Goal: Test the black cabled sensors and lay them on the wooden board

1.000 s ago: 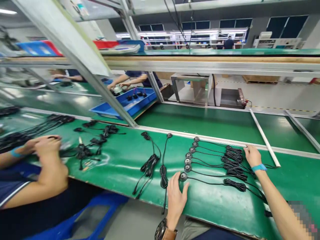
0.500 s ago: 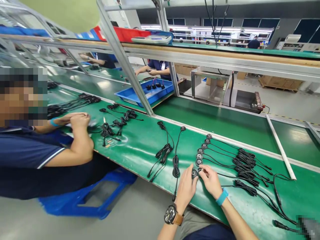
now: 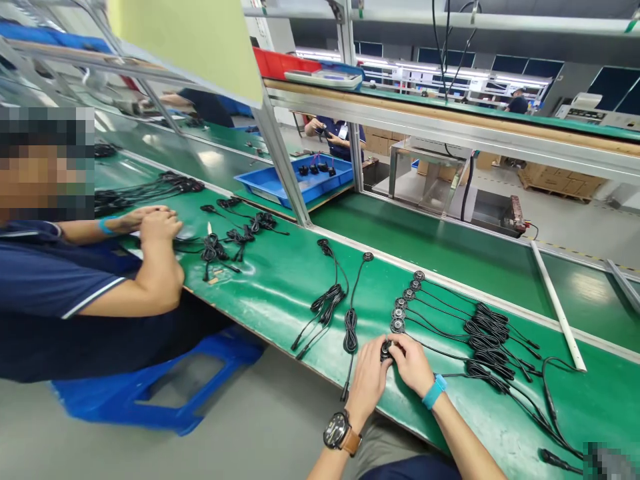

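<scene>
My left hand [image 3: 369, 373], with a watch at its wrist, is closed on a small round black cable head [image 3: 385, 351] just above the green bench. My right hand [image 3: 413, 365], with a blue wrist band, pinches the same head from the other side, its fingertips partly hiding it. Beyond my fingers, several similar round heads [image 3: 399, 325] lie in a row. Their black cables run right into coiled bundles [image 3: 487, 327]. Left of my hands lies another coiled cable [image 3: 351, 330] with its round head [image 3: 368, 257] at the far end.
A co-worker [image 3: 125, 287] sits at the left on a blue stool [image 3: 165, 393], both hands near cables. More cable bundles [image 3: 327, 300] lie between us. Across the bench rail stands a blue tray [image 3: 260, 190]. A white bar [image 3: 557, 303] lies at the right; a yellow sheet [image 3: 190, 47] hangs above.
My right hand has moved slightly left and closed in on the round head beside my left hand. The view has shifted, and the yellow sheet shows lower in it.
</scene>
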A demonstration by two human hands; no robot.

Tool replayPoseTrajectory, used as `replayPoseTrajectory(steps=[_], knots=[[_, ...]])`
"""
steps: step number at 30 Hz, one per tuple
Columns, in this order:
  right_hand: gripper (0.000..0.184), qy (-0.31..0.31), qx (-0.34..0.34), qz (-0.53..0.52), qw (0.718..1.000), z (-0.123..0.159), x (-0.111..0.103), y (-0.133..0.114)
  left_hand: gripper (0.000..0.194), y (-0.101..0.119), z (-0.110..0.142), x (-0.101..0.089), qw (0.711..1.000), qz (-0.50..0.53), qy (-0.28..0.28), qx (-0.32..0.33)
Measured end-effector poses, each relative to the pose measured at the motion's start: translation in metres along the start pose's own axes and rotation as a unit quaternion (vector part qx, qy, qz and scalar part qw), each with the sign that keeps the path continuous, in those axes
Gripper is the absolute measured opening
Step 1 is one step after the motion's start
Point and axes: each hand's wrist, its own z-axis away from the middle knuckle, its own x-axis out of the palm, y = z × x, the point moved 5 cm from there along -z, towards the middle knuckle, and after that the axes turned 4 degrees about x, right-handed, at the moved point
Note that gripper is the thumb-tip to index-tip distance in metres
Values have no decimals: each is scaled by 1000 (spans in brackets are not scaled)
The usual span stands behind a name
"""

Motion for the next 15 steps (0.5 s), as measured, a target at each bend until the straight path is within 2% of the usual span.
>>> replayPoseTrajectory(steps=[8, 13, 15], knots=[[32, -8, -73, 139, 988, 3, 5, -14, 47, -7, 3, 6, 1000, -1, 18, 8], [26, -22, -99, 290, 952, 9, 20, -27, 49, -16, 5, 9, 999, -1, 25, 28], [26, -21, -92, 312, 945, 13, 16, -32, 49, -19, 4, 11, 999, -8, 25, 28]])
